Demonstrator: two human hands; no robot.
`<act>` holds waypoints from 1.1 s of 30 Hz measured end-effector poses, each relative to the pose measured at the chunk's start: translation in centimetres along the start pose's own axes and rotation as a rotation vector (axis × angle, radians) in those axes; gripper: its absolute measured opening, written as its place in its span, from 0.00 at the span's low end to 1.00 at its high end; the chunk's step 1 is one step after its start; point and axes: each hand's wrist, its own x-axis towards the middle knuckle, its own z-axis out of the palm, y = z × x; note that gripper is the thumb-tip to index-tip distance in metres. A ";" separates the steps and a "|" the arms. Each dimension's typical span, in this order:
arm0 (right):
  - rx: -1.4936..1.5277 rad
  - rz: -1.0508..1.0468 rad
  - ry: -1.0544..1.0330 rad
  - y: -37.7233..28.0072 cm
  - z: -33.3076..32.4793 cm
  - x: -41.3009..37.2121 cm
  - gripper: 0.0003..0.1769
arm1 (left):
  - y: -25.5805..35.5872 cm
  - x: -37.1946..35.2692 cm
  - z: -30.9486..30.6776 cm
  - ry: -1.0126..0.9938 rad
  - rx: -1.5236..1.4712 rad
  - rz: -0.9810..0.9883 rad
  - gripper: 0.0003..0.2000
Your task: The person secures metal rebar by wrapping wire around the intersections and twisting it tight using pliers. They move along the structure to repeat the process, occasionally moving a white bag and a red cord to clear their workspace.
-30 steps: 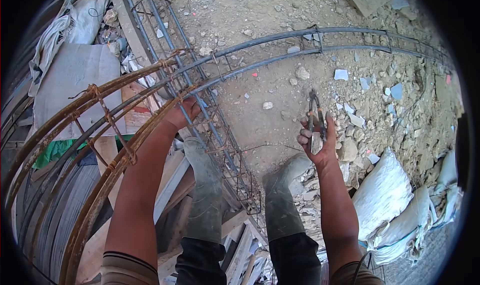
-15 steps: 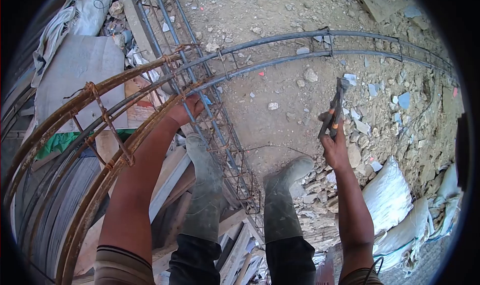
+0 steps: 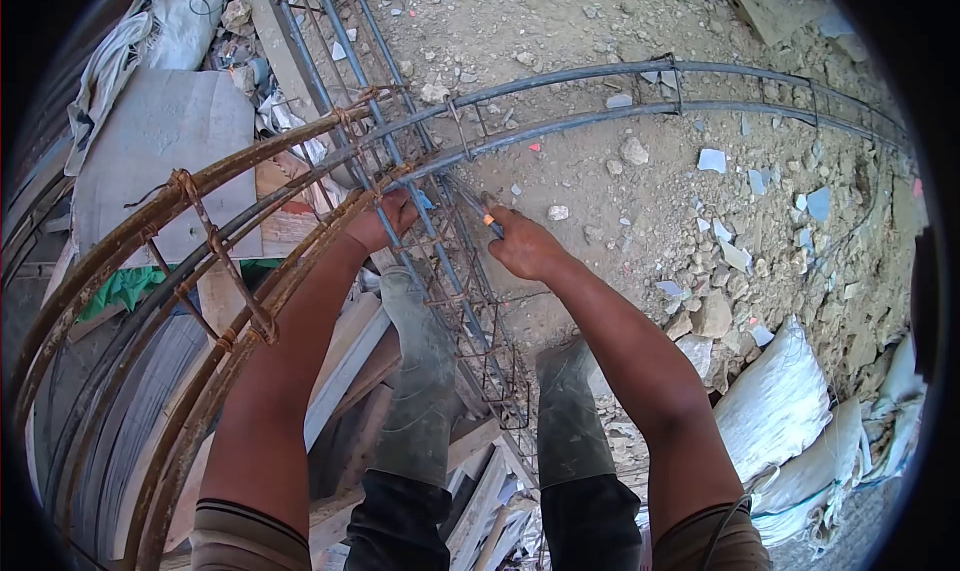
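My left hand [image 3: 383,223] is closed at the crossing of the rebar cages, partly hidden behind a steel bar; what lies in its fingers is hidden. A small bit of blue [image 3: 423,201] shows beside it. Wrapped around the orange-marked handles of a pair of pincers [image 3: 468,195], my right hand [image 3: 528,245] is just right of the upright rebar cage [image 3: 432,239]. The pincers' head points up and left toward the joint, partly lost among the bars. Curved rusty rebar [image 3: 290,136] crosses over my left forearm and meets the grey curved bars [image 3: 560,119].
Wooden planks [image 3: 345,366] lie below on the left, near a grey board [image 3: 165,161]. My boots [image 3: 415,371] straddle the cage's lower end. Rubble and broken tile [image 3: 735,256] cover the right side, with white sacks [image 3: 775,391] at lower right.
My right hand has swung left with the pincers, from over the rubble to beside the rebar cage. The left hand stays at the joint.
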 end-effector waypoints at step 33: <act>0.313 -0.098 -0.107 1.5 -1.2 -1.6 0.41 | 2.1 -0.8 -1.5 0.113 0.153 -0.021 0.29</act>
